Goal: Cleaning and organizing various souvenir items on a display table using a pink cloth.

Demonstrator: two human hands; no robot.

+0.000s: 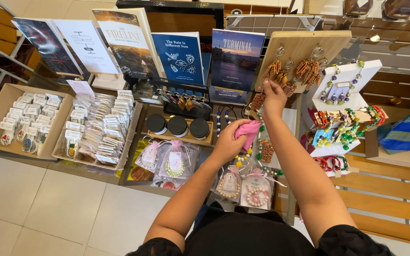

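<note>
Here, left hand (228,142) bunches a soft pink cloth (248,131), light and limp; right hand (274,97) at twelve o'clock pinches dangling beaded wooden earrings (258,100), fragile; I'd hold their hooks.

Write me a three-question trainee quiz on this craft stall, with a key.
1. Multiple choice: What does the left hand hold? A) a pink cloth B) a book C) a black jar
2. True or false: The right hand is raised to the earrings hanging on the wooden display board.
3. Fill in: The three round black lids sit in a wooden ___.

Key
1. A: the pink cloth is bunched in the fingers.
2. True: its fingertips touch the lower left of the hanging pairs.
3. Tray: the wooden tray stands in front of the row of upright books.
</note>
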